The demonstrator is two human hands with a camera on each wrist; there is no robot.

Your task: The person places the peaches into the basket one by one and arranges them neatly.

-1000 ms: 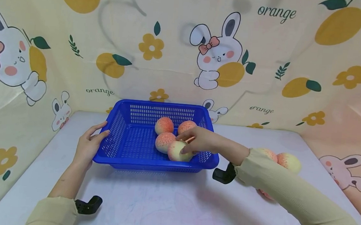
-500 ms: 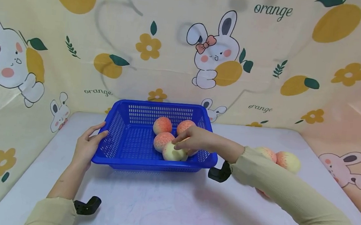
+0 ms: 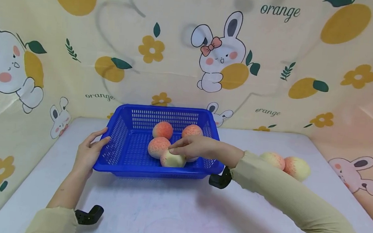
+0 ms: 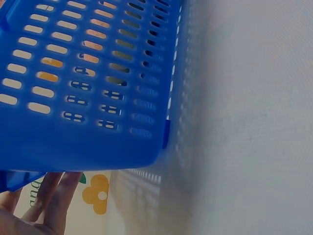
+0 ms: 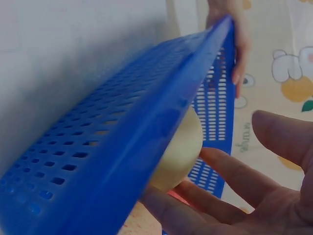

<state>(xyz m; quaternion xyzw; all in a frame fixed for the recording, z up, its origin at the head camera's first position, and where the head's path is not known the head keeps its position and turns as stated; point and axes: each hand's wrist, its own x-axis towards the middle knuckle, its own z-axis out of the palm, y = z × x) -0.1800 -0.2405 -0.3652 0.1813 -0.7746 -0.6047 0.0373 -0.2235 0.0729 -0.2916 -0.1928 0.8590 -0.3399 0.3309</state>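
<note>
Peach (image 3: 174,161) in the blue basket (image 3: 159,171) at five o'clock, the right hand (image 3: 197,146) touching it with fingers extended, perhaps to settle it; the left hand (image 3: 87,153), fingers straight, rests against the nine o'clock side, likely for steadiness

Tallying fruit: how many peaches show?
7 peaches: in the basket, two at back, two nearer, one partly under the right hand; two on the table beyond the right sleeve, which may hide more.

Pale khaki sleeves (image 3: 279,188) with angular black wrist devices (image 3: 90,215)
</note>
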